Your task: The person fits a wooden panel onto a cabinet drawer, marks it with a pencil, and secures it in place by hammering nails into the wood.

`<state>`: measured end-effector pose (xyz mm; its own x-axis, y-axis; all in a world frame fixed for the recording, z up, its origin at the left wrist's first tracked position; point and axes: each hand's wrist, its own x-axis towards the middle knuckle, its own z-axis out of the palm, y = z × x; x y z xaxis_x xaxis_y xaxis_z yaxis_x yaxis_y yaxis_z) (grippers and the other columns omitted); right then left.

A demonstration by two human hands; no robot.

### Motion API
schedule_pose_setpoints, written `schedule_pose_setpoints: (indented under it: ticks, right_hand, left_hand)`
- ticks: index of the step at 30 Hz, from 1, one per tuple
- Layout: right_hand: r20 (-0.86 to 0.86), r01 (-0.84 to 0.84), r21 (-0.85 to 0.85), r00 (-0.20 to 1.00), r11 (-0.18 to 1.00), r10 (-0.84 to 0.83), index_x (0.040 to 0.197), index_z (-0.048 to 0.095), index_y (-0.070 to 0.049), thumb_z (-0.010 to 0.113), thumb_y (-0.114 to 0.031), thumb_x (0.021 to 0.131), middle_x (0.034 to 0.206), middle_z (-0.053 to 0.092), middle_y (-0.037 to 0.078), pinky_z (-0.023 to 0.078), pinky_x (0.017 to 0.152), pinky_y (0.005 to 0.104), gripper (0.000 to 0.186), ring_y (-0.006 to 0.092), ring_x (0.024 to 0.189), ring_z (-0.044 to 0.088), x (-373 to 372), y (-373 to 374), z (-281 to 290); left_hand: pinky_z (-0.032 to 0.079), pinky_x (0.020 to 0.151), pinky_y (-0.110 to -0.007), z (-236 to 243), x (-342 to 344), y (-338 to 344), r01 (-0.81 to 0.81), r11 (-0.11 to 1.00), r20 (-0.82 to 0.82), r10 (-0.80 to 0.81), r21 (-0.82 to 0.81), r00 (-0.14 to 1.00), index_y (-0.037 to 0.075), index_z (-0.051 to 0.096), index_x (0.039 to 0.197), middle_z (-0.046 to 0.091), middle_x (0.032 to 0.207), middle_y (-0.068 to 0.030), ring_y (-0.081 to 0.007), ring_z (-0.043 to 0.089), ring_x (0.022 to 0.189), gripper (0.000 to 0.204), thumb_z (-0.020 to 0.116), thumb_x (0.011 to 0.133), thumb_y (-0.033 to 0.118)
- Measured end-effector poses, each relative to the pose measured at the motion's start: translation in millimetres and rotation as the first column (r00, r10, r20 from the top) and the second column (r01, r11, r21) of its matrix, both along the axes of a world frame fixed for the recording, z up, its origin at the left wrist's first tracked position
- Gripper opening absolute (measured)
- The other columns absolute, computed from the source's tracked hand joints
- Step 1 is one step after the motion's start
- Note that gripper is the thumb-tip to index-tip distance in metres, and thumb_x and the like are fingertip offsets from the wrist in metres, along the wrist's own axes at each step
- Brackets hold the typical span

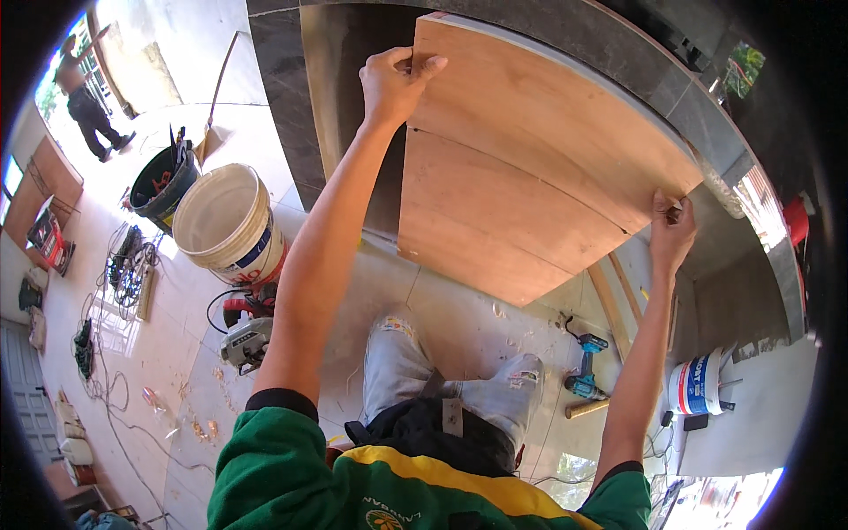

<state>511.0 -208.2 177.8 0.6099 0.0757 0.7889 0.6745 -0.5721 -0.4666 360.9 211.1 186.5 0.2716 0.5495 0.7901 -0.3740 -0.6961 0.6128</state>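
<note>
Both my hands hold a plywood panel [539,115] up against the opening under a dark tiled counter [592,44]. My left hand [394,87] grips its upper left corner, thumb on the front face. At the right end, my right hand [673,234] is closed on the panel's edge near the corner. Below a thin dark seam lies a second plywood panel [486,212], level with the first. Small dark spots show at both ends of the seam; whether they are hinges I cannot tell. The panels' back sides are hidden.
A blue cordless drill [586,367] lies on the floor beside wooden strips [609,305]. To the left are a circular saw [247,340], a white bucket [221,221], a black tool bucket [165,187] and tangled cords [132,265]. A paint pail [695,386] stands right. Far left, another person [86,97] stands.
</note>
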Motion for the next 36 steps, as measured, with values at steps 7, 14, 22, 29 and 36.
schedule_pose_setpoints:
  ticks: [7, 14, 22, 29, 36]
  right_hand:
    - [-0.042, 0.075, -0.059, 0.996, 0.995, -0.077, 0.109, 0.061, 0.003, 0.075, -0.045, 0.083, 0.075, 0.069, 0.012, 0.050, 0.065, 0.0329, 0.056, 0.0196, 0.069, 0.066, -2, 1, 2]
    - [0.056, 0.064, -0.006, 0.996, 0.998, -0.064, 0.101, 0.059, 0.002, 0.074, -0.045, 0.083, 0.079, 0.070, 0.014, 0.052, 0.068, 0.0362, 0.052, 0.0259, 0.075, 0.069, 3, 2, -5]
    - [-0.134, -0.063, 0.018, 0.989, 0.998, 0.065, 0.114, 0.056, 0.002, 0.075, -0.043, 0.083, 0.097, 0.068, 0.016, 0.052, 0.077, 0.0391, 0.057, 0.0283, 0.089, 0.068, -26, 7, 10]
    - [-0.134, -0.025, 0.043, 0.990, 0.999, 0.031, 0.117, 0.055, 0.002, 0.076, -0.039, 0.083, 0.096, 0.068, 0.016, 0.051, 0.076, 0.0384, 0.057, 0.0273, 0.087, 0.067, -24, 7, 9]
    - [-0.187, -0.056, 0.073, 0.980, 0.996, 0.068, 0.122, 0.054, 0.003, 0.077, -0.035, 0.082, 0.098, 0.067, 0.015, 0.051, 0.077, 0.0386, 0.060, 0.0273, 0.088, 0.066, -25, 5, 10]
  left_hand:
    - [0.049, 0.059, -0.028, 2, -5, -11, -0.072, 0.997, -0.105, 0.074, 0.024, 0.992, 0.002, 0.076, 0.089, 0.070, 0.069, -0.0069, -0.0124, 0.060, 0.059, 0.037, 0.081, 0.077, 0.037]
    - [0.037, 0.051, -0.034, -4, 0, -14, -0.134, 0.988, -0.043, 0.138, 0.078, 0.990, -0.002, 0.064, 0.075, 0.045, 0.054, -0.0108, -0.0163, 0.042, 0.050, 0.036, 0.076, 0.083, 0.031]
    - [0.048, 0.062, -0.026, -8, 1, -20, 0.051, 0.986, -0.025, -0.056, -0.157, 0.998, -0.003, 0.069, 0.097, 0.068, 0.078, -0.0054, -0.0082, 0.060, 0.068, 0.035, 0.074, 0.087, 0.031]
    - [0.050, 0.064, -0.027, 17, 2, -34, -0.073, 0.982, -0.043, 0.066, -0.173, 0.997, -0.007, 0.067, 0.095, 0.069, 0.077, -0.0101, -0.0135, 0.062, 0.068, 0.048, 0.074, 0.086, 0.039]
    - [0.046, 0.059, -0.029, 11, 8, -23, -0.130, 0.979, -0.079, 0.119, -0.154, 0.990, -0.005, 0.067, 0.087, 0.064, 0.068, -0.0051, -0.0132, 0.055, 0.061, 0.050, 0.076, 0.083, 0.044]
